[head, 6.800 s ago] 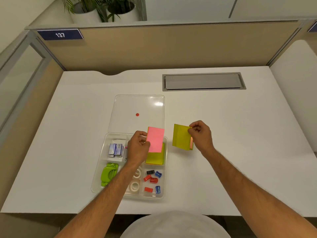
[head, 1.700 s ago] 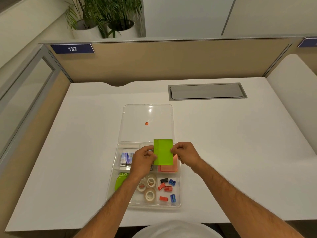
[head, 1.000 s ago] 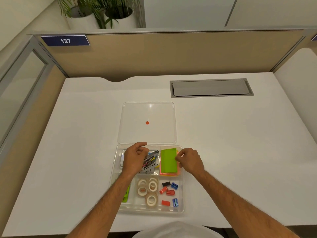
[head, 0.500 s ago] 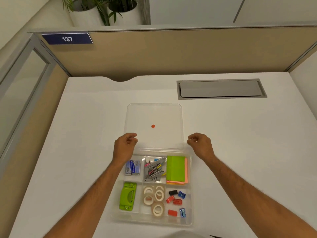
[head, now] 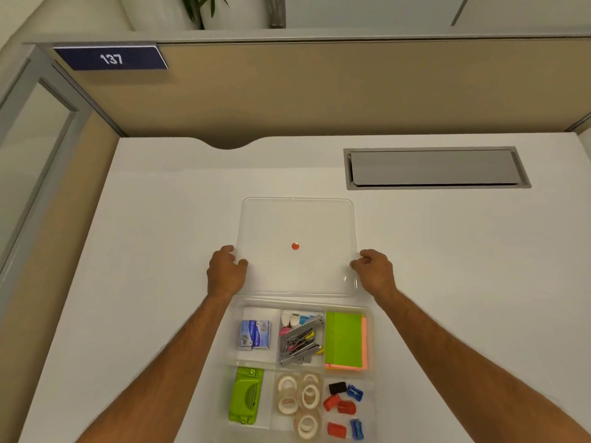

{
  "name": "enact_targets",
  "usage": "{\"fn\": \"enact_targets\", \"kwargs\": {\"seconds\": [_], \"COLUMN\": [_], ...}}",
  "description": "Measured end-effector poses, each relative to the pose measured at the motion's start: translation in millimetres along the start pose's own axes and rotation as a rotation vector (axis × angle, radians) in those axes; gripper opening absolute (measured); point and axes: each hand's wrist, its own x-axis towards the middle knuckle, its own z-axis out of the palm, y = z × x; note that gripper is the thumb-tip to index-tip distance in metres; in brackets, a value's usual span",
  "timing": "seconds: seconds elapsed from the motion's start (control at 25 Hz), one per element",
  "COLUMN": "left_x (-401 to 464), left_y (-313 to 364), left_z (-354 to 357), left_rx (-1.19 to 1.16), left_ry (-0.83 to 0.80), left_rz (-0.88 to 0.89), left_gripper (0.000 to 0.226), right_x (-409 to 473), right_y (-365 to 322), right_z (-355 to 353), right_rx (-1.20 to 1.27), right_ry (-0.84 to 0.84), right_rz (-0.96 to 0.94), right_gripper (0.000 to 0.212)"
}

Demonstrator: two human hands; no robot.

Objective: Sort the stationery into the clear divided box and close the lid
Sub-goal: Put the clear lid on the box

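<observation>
Gripping the clear lid [head: 297, 219] at its two side edges, your hands sit opposite each other near its near corners. Your left hand [head: 225, 272] curls over the left edge, thumb lying on the lid's top surface and the other digits wrapped at the rim. Your right hand [head: 374, 270] pinches the right edge, fingers bent inward against the plastic. Whether the lid is lifted or resting flat on the white desk [head: 160, 251] cannot be told. A small orange dot [head: 295, 246] marks the lid's centre.

Just nearer to you lies the clear divided box [head: 235, 334], uncovered, its far rim beside the lid's near edge. Six compartments are visible in two rows. Far row, left to right: blue staple boxes [head: 255, 335]; a jumble of binder clips [head: 299, 338] with some coloured bits behind; a stack of sticky notes [head: 344, 340], green on top with orange edges showing at the right. Near row, left to right: a green hole punch [head: 245, 395]; several tape rolls [head: 303, 401]; small sharpeners [head: 343, 407] in black, blue and red.

Farther back on the desk, to the right, is a grey cable hatch [head: 435, 168]. A tan partition [head: 319, 87] stands behind the desk, bearing a blue plate [head: 111, 58] numbered 137.
</observation>
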Motion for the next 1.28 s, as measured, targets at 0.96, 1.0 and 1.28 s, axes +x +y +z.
{"fn": "enact_targets", "kwargs": {"seconds": [0.96, 1.0, 1.28], "left_x": [-176.7, -191.0, -293.3], "left_y": [32.5, 26.3, -30.8], "left_z": [-80.7, -79.4, -67.2], "left_rx": [-0.651, -0.654, -0.608], "left_ry": [0.178, 0.186, 0.178], "left_rz": [0.173, 0.171, 0.098], "left_gripper": [0.035, 0.035, 0.038], "right_x": [-161.6, -170.2, -230.4], "right_y": [0.9, 8.3, 77.2], "right_z": [-126.2, -128.8, -138.0], "right_rx": [0.516, 0.509, 0.467], "right_ry": [-0.047, -0.053, -0.073], "right_rz": [-0.175, -0.182, -0.167], "right_gripper": [0.031, 0.031, 0.026]}}
